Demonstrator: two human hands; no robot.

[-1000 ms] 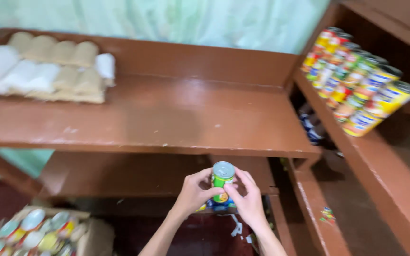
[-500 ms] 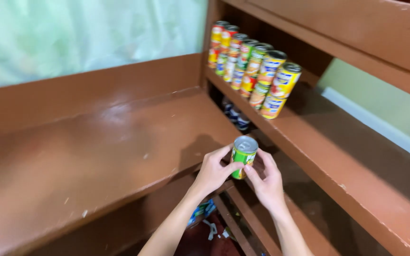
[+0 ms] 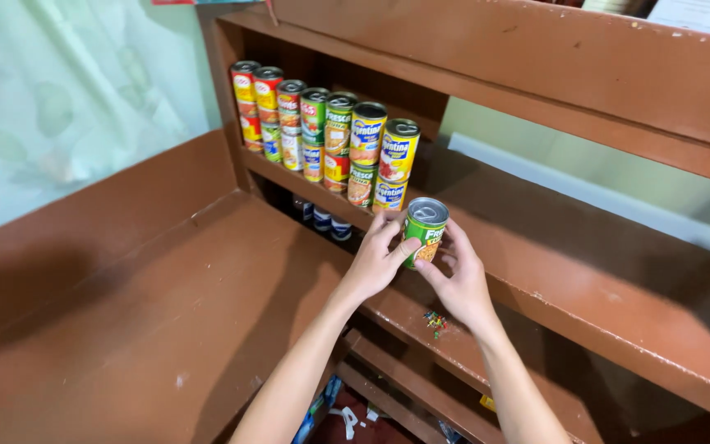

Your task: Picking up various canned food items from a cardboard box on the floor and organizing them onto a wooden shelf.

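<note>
Brown wooden shelf (image 3: 585, 271) ahead, stacked cans (image 3: 330, 131) along it. I see my left hand (image 3: 375, 259) and right hand (image 3: 458, 279) both gripping a green can (image 3: 423, 230) — upright, just beside the stack.

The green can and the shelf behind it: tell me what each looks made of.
Green can: likely metal, judging by its shiny silver pull-tab lid, wrapped in a glossy printed label. Left hand and right hand hold it. Shelf: apparently wood under glossy brown paint, chipped pale in spots.
</note>
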